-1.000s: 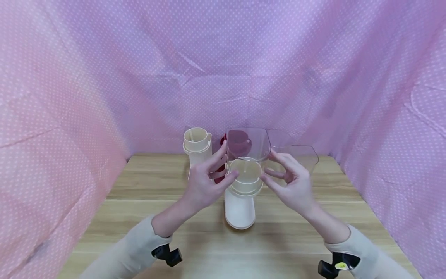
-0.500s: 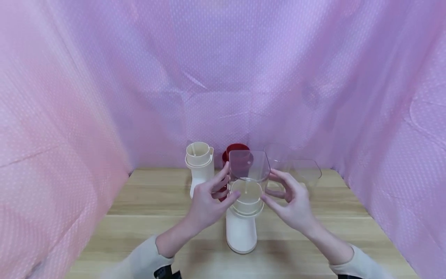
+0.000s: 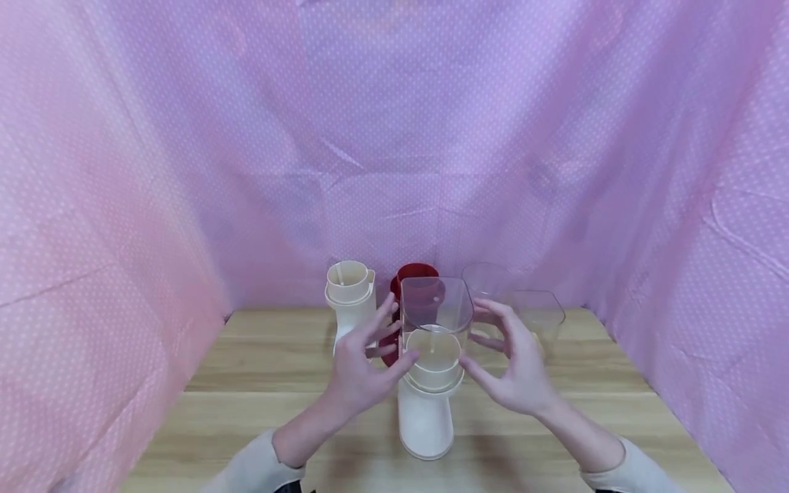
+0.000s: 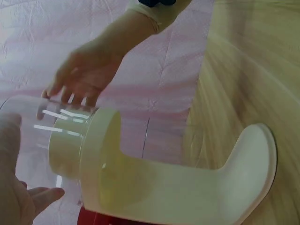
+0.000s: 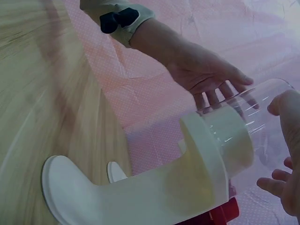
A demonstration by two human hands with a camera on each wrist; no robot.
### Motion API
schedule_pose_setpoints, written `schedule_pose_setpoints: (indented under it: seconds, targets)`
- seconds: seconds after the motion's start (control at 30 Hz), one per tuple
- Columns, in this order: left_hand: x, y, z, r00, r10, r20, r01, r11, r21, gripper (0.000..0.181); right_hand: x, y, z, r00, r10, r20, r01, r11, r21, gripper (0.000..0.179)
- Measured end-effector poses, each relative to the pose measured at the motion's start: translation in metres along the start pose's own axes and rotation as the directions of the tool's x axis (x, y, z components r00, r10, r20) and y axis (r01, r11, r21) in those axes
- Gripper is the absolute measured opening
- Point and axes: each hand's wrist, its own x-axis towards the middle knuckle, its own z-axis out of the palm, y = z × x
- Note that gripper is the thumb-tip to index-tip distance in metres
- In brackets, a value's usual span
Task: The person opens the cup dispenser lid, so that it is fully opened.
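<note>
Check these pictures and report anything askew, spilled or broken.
Nothing stands out. The clear container sits straight over the top of the front cream stand, with no visible tilt. The rear cream stand is upright, and no spill shows on the table. The red stand is partly hidden.

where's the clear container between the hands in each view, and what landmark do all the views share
Head: the clear container is slightly right of and below centre, between the left hand and right hand.
Left wrist: container at the left, about mid-height, lying sideways in the picture.
Right wrist: container at the right, about mid-height, tilted in the picture.
Shared landmark: the pale stand, its round top inside the container.
</note>
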Motion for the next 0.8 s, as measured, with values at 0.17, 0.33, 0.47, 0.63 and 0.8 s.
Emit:
schedule_pose_setpoints:
  seconds: [0.17,0.33,0.47,0.63,0.8]
  targets:
    - [0.018,-0.025,-0.009,0.994,0.106,0.033,-0.106,0.994,-0.001,0.078,0.01,-0.006,-0.001,1.0,-0.025,0.002,0.025,0.999,-0.022,0.085]
    - [0.028,-0.043,-0.008,0.979,0.095,0.18,-0.057,0.977,-0.206,0.073,0.011,-0.009,0.002,0.999,0.023,0.047,-0.018,0.995,-0.098,0.079]
    - [0.027,-0.045,-0.004,0.977,0.061,0.205,-0.006,0.967,-0.255,0.071,0.013,-0.008,0.005,0.998,0.047,0.048,-0.042,0.994,-0.098,0.079]
    - [0.019,-0.04,0.0,0.99,0.049,0.129,-0.018,0.973,-0.231,0.074,0.018,-0.004,0.008,0.998,0.03,0.048,-0.032,0.999,0.024,0.079]
    - [0.009,-0.035,0.005,0.995,0.092,0.045,-0.082,0.979,-0.184,0.08,0.02,0.001,0.007,0.997,0.028,0.071,-0.035,0.995,0.092,0.082]
